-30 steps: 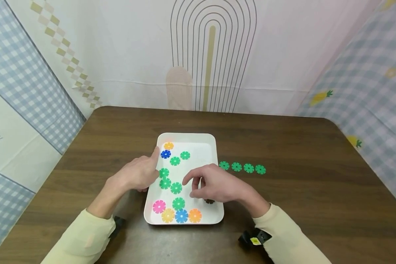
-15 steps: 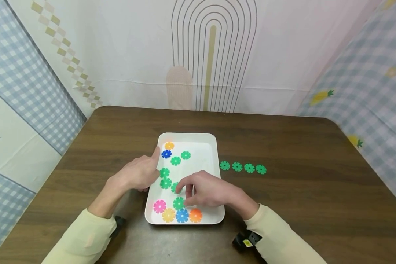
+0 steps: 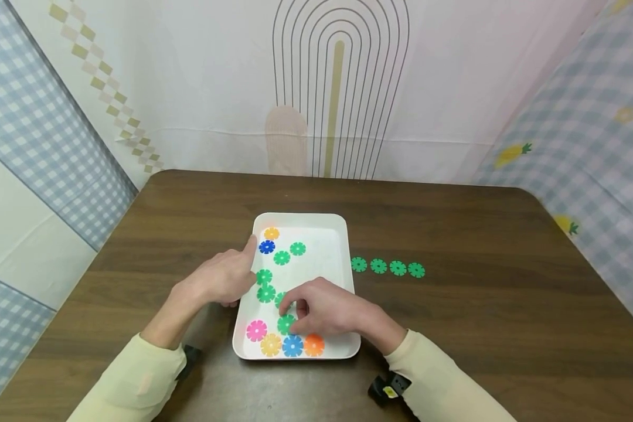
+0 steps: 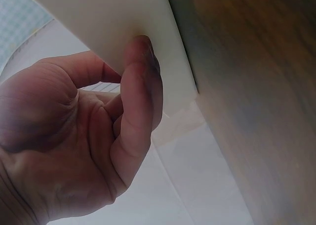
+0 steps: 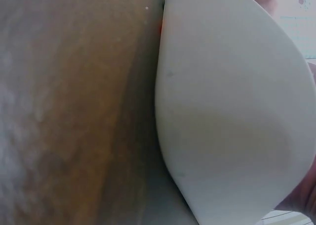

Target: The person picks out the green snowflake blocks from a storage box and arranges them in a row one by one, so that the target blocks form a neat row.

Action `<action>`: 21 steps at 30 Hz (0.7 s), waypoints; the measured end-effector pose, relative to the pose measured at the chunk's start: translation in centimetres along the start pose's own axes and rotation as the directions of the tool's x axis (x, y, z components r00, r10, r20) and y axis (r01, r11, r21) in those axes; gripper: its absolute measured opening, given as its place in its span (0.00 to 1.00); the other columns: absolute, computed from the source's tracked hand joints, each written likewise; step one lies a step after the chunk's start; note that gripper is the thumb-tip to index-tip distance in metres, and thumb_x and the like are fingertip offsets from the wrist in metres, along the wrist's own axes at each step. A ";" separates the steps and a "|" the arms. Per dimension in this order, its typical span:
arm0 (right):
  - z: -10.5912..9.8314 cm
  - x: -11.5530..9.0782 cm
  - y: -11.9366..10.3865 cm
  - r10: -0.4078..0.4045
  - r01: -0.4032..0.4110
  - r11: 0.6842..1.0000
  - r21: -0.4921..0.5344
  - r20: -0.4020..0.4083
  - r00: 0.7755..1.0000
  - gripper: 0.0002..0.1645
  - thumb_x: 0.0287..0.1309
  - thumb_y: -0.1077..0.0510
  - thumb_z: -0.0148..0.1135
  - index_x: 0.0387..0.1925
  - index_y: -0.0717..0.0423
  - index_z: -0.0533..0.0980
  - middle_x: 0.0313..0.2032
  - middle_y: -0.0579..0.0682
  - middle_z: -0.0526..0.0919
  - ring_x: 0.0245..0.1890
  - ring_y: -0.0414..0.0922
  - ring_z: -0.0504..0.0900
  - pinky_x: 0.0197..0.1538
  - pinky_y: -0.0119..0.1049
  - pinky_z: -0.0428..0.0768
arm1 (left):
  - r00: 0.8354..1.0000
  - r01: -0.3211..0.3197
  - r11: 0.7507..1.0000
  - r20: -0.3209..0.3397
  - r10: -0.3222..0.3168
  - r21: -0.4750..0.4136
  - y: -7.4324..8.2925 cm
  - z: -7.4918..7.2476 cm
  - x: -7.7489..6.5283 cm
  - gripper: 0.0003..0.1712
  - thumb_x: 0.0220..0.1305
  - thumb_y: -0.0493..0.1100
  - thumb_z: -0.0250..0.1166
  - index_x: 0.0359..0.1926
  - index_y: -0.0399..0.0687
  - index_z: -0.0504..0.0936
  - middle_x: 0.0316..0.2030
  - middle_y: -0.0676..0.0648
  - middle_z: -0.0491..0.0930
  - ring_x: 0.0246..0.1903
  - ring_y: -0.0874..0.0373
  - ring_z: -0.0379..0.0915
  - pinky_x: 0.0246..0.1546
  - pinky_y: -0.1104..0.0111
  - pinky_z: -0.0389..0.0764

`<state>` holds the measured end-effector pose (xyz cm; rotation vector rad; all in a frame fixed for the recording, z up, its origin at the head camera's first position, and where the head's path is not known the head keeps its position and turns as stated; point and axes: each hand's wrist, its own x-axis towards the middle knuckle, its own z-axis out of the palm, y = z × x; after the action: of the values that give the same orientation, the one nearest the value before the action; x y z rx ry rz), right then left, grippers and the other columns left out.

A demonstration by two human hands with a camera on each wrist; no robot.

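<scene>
A white tray (image 3: 324,234) lies on the table, holding several flower-shaped notched discs. My left hand (image 3: 227,275) grips its left side, thumb along the rim; in the left wrist view the curled fingers (image 4: 136,101) press against the tray's outside wall. My right hand (image 3: 327,308) reaches low over the tray, index finger and thumb pinching at opposite edges of a green disc (image 3: 285,324). Another green disc (image 3: 280,299) is partly hidden behind the index finger. In the right wrist view the tray's outer wall (image 5: 222,96) covers most of that hand.
Several green discs (image 3: 378,266) form a row on the wooden table (image 3: 453,328), right of the tray. Inside the tray, pink (image 3: 256,330), yellow (image 3: 271,345), blue (image 3: 292,346) and orange (image 3: 314,345) discs lie along the near end. A dark blue disc (image 3: 266,247) lies near the far left corner.
My right hand has moved left and toward the near end, down to the green disc, which has shifted very slightly. The left hand keeps its grip on the tray.
</scene>
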<state>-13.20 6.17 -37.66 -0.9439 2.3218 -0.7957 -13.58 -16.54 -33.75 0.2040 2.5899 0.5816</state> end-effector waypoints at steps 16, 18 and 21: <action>0.1 -0.2 -0.1 -0.036 0.034 0.994 -0.102 -0.022 0.999 0.11 0.63 0.57 0.75 0.46 0.45 0.84 0.35 0.40 0.78 0.35 0.38 0.74 0.45 0.32 0.74 | 1.000 0.005 1.000 -0.001 -0.005 -0.004 0.0 0.1 0.1 0.49 0.77 0.40 0.55 0.84 0.36 0.34 0.27 0.43 0.77 0.17 0.53 0.74 0.21 0.66 0.71; 0.1 -0.2 -0.1 -0.049 0.046 0.994 -0.104 -0.018 0.999 0.11 0.62 0.58 0.75 0.46 0.45 0.84 0.34 0.40 0.79 0.34 0.38 0.74 0.44 0.32 0.74 | 1.000 0.009 1.000 0.004 -0.009 -0.004 0.0 0.1 0.1 0.49 0.77 0.40 0.55 0.84 0.36 0.34 0.28 0.43 0.77 0.17 0.53 0.74 0.21 0.66 0.71; 0.1 -0.2 -0.1 -0.066 0.064 0.991 -0.114 -0.015 0.998 0.11 0.62 0.59 0.74 0.45 0.45 0.83 0.33 0.40 0.78 0.33 0.37 0.74 0.42 0.31 0.75 | 1.000 0.007 1.000 0.004 -0.007 -0.005 0.0 0.0 0.0 0.49 0.77 0.40 0.55 0.84 0.36 0.33 0.27 0.43 0.77 0.16 0.53 0.73 0.21 0.66 0.70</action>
<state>-12.98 6.17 -37.62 -1.0698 2.3837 -0.7073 -13.59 -16.48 -33.79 0.1947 2.5837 0.5851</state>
